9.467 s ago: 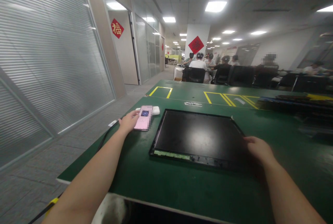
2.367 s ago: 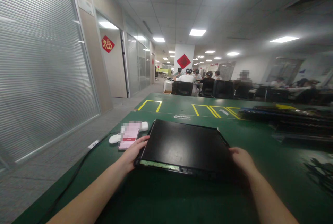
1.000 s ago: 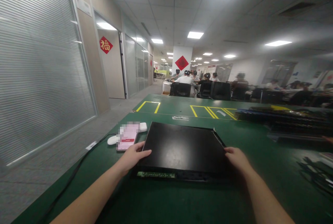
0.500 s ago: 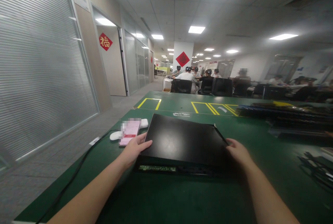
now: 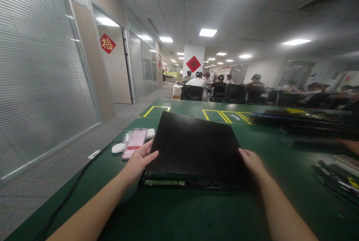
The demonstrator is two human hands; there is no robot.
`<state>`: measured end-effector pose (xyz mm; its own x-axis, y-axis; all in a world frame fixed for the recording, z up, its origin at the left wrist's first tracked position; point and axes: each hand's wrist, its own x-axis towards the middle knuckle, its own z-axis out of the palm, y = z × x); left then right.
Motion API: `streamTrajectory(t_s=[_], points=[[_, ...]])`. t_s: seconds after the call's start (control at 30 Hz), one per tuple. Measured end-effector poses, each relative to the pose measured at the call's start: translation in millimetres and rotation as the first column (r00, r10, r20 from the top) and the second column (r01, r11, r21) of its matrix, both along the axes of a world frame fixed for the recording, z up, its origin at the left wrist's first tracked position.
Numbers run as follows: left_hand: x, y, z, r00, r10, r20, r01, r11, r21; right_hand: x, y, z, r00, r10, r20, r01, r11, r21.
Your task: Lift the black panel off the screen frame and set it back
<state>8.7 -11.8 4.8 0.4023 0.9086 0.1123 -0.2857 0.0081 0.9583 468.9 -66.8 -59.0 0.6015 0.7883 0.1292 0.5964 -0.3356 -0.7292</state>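
A flat black display panel [image 5: 196, 144] lies in front of me on the green table [image 5: 179, 211], its far edge tilted up off the surface. A green circuit strip [image 5: 165, 182] runs along its near edge. My left hand [image 5: 138, 160] grips the panel's left edge, thumb on top. My right hand [image 5: 254, 162] holds the right edge with fingers curled round it.
A pink phone [image 5: 134, 143] and a white charger [image 5: 117, 147] with a black cable [image 5: 81, 173] lie left of the panel. Stacked dark panels [image 5: 303, 121] sit at the right, loose parts [image 5: 336, 181] nearer. Another person's hand [image 5: 350, 145] shows at the right edge. Seated people [image 5: 218, 84] are far behind.
Both hands have raised the panel's far edge, so it tilts more steeply than half a second ago. The left hand left the phone earlier.
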Motion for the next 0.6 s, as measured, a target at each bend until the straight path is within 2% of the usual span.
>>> streamTrajectory(t_s=[0.1, 0.17, 0.27, 0.33, 0.4, 0.47, 0.6], points=[[-3, 1, 3.4, 0.999, 0.039, 0.026, -0.039, 0.999, 0.015, -1, -2, 5.4, 0.989, 0.051, -0.141, -0.045, 0.998, 0.046], [-7, 2, 6.6, 0.996, 0.08, 0.048, -0.081, 0.997, 0.01, -3, -3, 11.5, 0.954, 0.047, -0.297, -0.007, 0.991, 0.134], [-13, 5, 11.5, 0.984, 0.16, 0.072, -0.159, 0.987, -0.019, -14, -9, 25.2, 0.816, 0.137, -0.562, 0.043, 0.954, 0.296], [-16, 6, 14.0, 0.978, 0.19, 0.09, -0.186, 0.982, -0.044, -25, -14, 34.7, 0.708, 0.292, -0.643, 0.011, 0.905, 0.424], [-17, 6, 15.6, 0.975, 0.193, 0.108, -0.186, 0.98, -0.065, -34, -18, 41.3, 0.629, 0.384, -0.675, 0.044, 0.85, 0.525], [-16, 5, 15.6, 0.974, 0.19, 0.119, -0.182, 0.98, -0.08, -39, -21, 43.3, 0.594, 0.373, -0.712, 0.091, 0.849, 0.521], [-14, 9, 10.6, 0.966, 0.238, 0.104, -0.225, 0.966, -0.125, -34, -19, 37.3, 0.558, 0.289, -0.778, 0.104, 0.906, 0.411]])
